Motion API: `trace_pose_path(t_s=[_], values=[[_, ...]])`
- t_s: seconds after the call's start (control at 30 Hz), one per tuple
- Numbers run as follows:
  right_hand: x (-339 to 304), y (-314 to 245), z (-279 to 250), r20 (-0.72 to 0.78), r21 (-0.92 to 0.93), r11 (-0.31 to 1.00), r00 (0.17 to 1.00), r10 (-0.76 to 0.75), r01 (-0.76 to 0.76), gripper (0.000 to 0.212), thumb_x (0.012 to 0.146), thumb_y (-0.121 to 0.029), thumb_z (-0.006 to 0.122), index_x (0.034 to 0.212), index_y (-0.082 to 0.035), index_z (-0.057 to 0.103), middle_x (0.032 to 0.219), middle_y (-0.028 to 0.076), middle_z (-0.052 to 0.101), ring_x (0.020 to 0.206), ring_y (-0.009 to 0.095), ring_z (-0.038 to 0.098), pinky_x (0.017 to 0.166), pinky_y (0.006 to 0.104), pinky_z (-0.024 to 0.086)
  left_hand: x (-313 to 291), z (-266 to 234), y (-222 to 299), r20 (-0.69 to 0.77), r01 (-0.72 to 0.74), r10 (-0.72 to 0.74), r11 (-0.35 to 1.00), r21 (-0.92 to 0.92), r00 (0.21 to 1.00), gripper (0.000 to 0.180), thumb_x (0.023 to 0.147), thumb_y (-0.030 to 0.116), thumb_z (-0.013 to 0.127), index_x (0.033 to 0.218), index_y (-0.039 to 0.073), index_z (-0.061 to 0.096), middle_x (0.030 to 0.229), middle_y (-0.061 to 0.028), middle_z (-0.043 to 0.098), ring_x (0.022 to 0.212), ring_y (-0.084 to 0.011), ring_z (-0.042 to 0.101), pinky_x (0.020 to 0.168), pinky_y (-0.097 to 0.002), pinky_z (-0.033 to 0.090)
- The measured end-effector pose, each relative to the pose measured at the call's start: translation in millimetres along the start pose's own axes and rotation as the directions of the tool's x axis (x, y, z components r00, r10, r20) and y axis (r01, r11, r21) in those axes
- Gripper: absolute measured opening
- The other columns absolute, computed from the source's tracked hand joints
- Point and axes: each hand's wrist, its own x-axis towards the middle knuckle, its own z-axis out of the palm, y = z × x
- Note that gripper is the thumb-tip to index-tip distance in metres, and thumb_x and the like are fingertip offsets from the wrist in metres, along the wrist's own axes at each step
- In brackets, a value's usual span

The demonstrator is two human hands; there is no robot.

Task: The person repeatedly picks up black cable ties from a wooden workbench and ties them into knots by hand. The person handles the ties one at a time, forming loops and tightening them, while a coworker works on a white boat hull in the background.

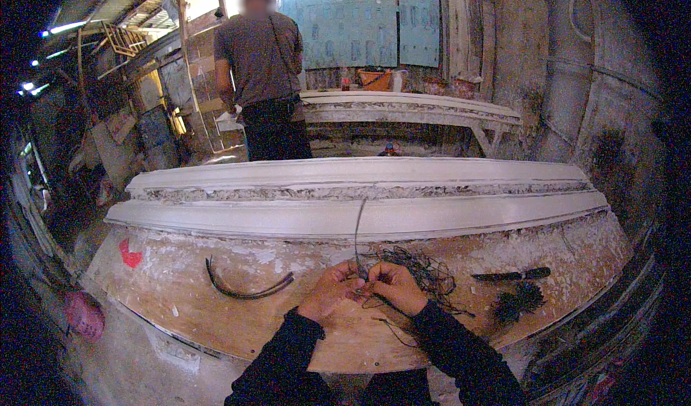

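Note:
Close together over the wooden table, my left hand point(331, 292) and my right hand point(398, 288) are both closed, their fingertips nearly touching. They pinch a thin dark strand point(358, 226), whose long end stands up and reaches across the nearer white moulding. Whether it is wire, cord or rubber I cannot tell. The exact grip between the fingers is too small to make out. Just beyond my right hand lies a loose tangle of dark strands point(434, 273). A curved bundle of dark strips point(248, 291) rests to the left of my left hand.
To the right lie a dark-handled knife point(511, 274) and a black bristly bundle point(518, 302). Two long white mouldings point(288, 217) run along the table's far side. A red scrap point(130, 253) is at left. Beyond, a person point(263, 75) stands facing away beside another bench point(417, 107).

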Motion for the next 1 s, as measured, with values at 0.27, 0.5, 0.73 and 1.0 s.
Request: trace_pose_path(t_s=[0.27,0.5,0.73,1.0], values=[[-2,-3,3,-0.041,-0.062,0.998,0.999,-0.022,0.019,0.009,0.076,-0.003,0.059,0.078,-0.004,0.05,0.075,0.001,0.055,0.071,0.009,0.053,0.066,0.0221,0.043,-2,6,6,-0.01,-0.082,0.084,0.985,0.149,0.996,0.018,0.079,0.016,0.061,0.09,0.005,0.052,0.075,-0.0035,0.058,0.063,-0.0122,0.057,0.054,-0.0247,0.048],[0,4,3,-0.146,-0.143,0.987,0.985,-0.095,0.074,0.009,0.077,-0.002,0.059,0.084,-0.003,0.054,0.077,0.001,0.056,0.072,0.008,0.053,0.067,0.0221,0.044,-1,8,3,-0.142,-0.13,0.166,0.964,0.233,0.976,0.015,0.079,0.01,0.06,0.089,0.004,0.052,0.074,-0.0032,0.058,0.063,-0.0105,0.056,0.054,-0.0229,0.047],[-3,-7,7,-0.244,-0.281,0.958,0.962,-0.126,0.054,0.014,0.076,-0.008,0.063,0.087,-0.001,0.06,0.078,0.003,0.06,0.07,0.01,0.055,0.066,0.0239,0.046,3,7,0,-0.158,-0.202,0.247,0.945,0.256,0.956,0.014,0.078,0.006,0.061,0.087,0.003,0.051,0.074,-0.0031,0.058,0.063,-0.0099,0.056,0.054,-0.022,0.046],[-4,-8,4,-0.212,-0.414,0.908,0.963,-0.167,0.066,0.009,0.076,-0.006,0.059,0.084,-0.003,0.06,0.081,0.009,0.061,0.077,0.019,0.058,0.071,0.0306,0.046,6,2,-5,-0.169,-0.175,0.226,0.946,0.274,0.959,0.011,0.077,0.004,0.06,0.078,0.004,0.048,0.071,-0.0034,0.057,0.061,-0.0098,0.054,0.053,-0.0229,0.046]])
